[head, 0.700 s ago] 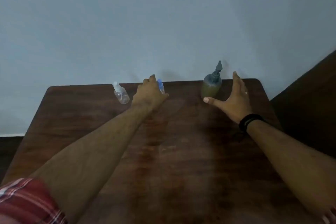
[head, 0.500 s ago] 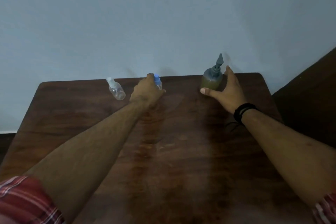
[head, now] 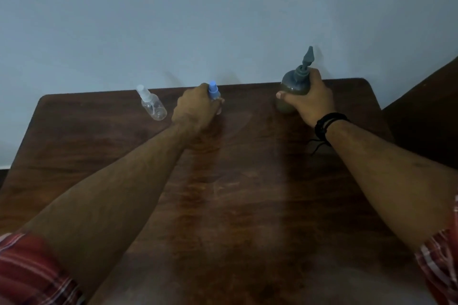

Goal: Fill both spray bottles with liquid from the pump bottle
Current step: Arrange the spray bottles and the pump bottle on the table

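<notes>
Nothing appears filled yet: the blue-capped spray bottle [head: 214,93] is gripped by the left hand [head: 195,109], the pump bottle [head: 293,89] by the right hand [head: 309,99]; the clear spray bottle [head: 152,105] stands untouched and looks empty

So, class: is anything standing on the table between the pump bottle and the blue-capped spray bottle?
Nothing visible: only bare table separates the pump bottle in the right hand from the blue-capped spray bottle in the left hand.

From my feed the room looks dim and bluish, the picture soft all over. Faint shadows fall on the wall [head: 223,20] behind the table [head: 247,193], whose edges bow with wide-angle distortion.
</notes>
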